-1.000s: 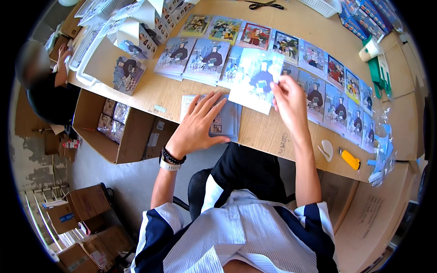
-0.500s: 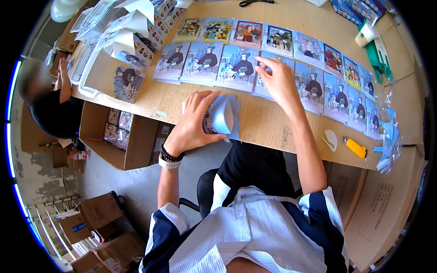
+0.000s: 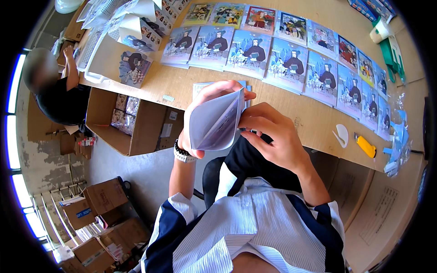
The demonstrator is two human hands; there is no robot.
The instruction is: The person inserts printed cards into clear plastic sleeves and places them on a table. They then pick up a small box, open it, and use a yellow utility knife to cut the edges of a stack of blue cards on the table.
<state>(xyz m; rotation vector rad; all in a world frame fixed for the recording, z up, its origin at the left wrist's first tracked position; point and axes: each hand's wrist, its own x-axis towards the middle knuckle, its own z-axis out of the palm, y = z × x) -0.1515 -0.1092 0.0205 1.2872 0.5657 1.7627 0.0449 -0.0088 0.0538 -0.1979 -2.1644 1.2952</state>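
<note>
My left hand (image 3: pixel 208 94) is wrapped round a pale lavender paper packet (image 3: pixel 211 129), raised over the table's near edge. The packet is tilted and gapes along its right side, where inner layers show. Curled at that open edge, my right hand (image 3: pixel 277 139) has its thumb and forefinger against the paper; exactly what they pinch is partly hidden. Behind the packet, a few pale sheets (image 3: pixel 200 86) lie on the table. Beyond is a row of illustrated blue cards or booklets (image 3: pixel 248 54) in small overlapping piles, with a row of differently coloured ones (image 3: pixel 259 20) behind.
A white bin (image 3: pixel 102 63) with printed boxes stands at the left. Below it sits an open cardboard carton (image 3: pixel 107 132) of wrapped packs. At the right lie a yellow cutter (image 3: pixel 365 145), a white rounded piece (image 3: pixel 341 135) and plastic scraps (image 3: pixel 398 145). Another person (image 3: pixel 57 100) is at far left.
My left hand has lifted the packet off the table toward me and turned it. My right hand has come back from the row of blue cards to the packet's edge.
</note>
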